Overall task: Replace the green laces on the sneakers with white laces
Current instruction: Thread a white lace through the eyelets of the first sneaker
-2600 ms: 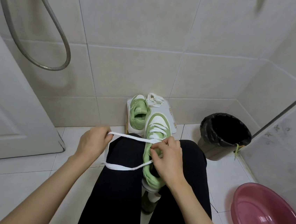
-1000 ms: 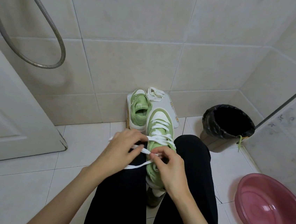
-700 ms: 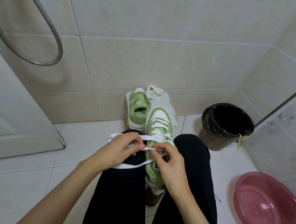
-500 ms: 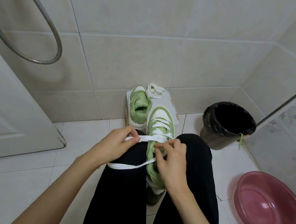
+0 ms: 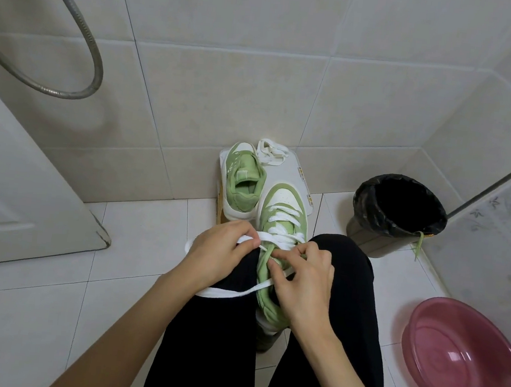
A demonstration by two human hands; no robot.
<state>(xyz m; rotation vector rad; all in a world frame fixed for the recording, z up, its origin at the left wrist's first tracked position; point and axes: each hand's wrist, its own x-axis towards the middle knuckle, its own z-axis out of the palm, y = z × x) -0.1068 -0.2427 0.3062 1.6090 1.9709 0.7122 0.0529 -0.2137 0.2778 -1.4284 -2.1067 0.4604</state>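
White flat lace (image 5: 227,293) already crosses the lower eyelets of the pale green and white sneaker (image 5: 282,210) wedged between the person's knees. The upper eyelets look unthreaded. The left hand (image 5: 218,254) pinches one lace end, and the right hand (image 5: 304,282) pinches the lace at an upper eyelet, fingers curled. Farther off, on a white box lid (image 5: 294,172), the second green sneaker (image 5: 242,184) stands laceless beside a bundled white lace (image 5: 271,152). I judge more than half remains. A green lace (image 5: 420,242) dangles from the black-lined bin (image 5: 363,204) on the right.
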